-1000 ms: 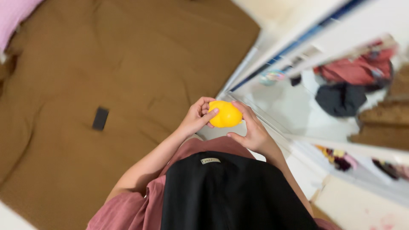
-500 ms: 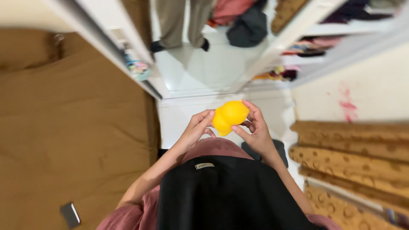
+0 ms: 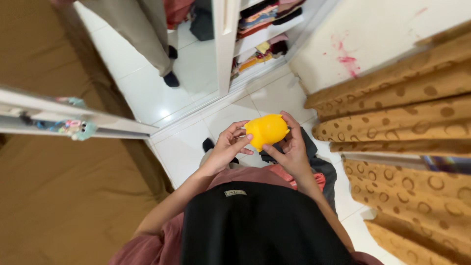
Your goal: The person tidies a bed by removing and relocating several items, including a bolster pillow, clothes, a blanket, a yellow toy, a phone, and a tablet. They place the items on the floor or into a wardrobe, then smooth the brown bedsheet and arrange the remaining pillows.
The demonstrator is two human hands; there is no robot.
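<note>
While both hands' fingers [image 3: 239, 139] grasp it, the yellow toy [image 3: 266, 130] sits between them.

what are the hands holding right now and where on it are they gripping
Both hands hold a small yellow rounded toy. The left hand pinches its left end with the fingertips; the right hand cups its right side, thumb pressed on the underside.
</note>
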